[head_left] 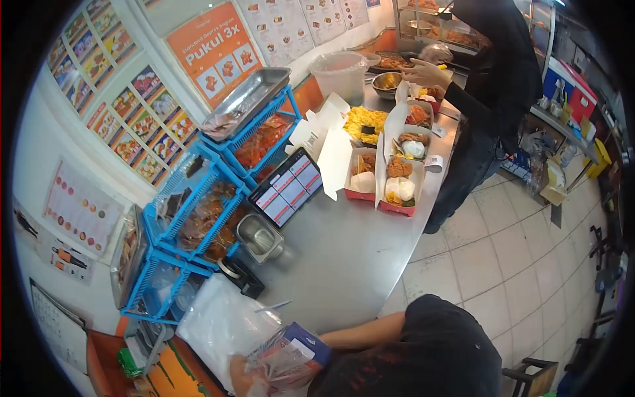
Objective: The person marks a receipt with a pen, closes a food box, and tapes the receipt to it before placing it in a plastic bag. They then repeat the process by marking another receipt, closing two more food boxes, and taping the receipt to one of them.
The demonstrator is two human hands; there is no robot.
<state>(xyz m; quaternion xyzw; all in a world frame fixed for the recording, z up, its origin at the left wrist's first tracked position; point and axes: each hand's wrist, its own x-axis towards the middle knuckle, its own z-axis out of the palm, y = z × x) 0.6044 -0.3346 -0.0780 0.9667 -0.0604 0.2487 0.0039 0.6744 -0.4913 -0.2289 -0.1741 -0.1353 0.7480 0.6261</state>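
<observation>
At the bottom, a clear plastic bag (278, 377) wraps a dark blue box (309, 349) with a pale printed label on its side. My left hand (241, 376) grips the bag's left edge, its fingers partly covered by the plastic. My right forearm (370, 331) reaches in from the right and ends behind the box, which hides my right hand. Under and beyond the bag lies a stack of clear plastic bags (221, 314) at the counter's near end.
Blue baskets (178, 205) of packed food line the wall by a tablet (286, 188), a metal container (259, 237) and a black device (241, 274). Open food boxes (400, 178) stand farther along the steel counter (337, 264). A co-worker in black (493, 86) stands at its far right.
</observation>
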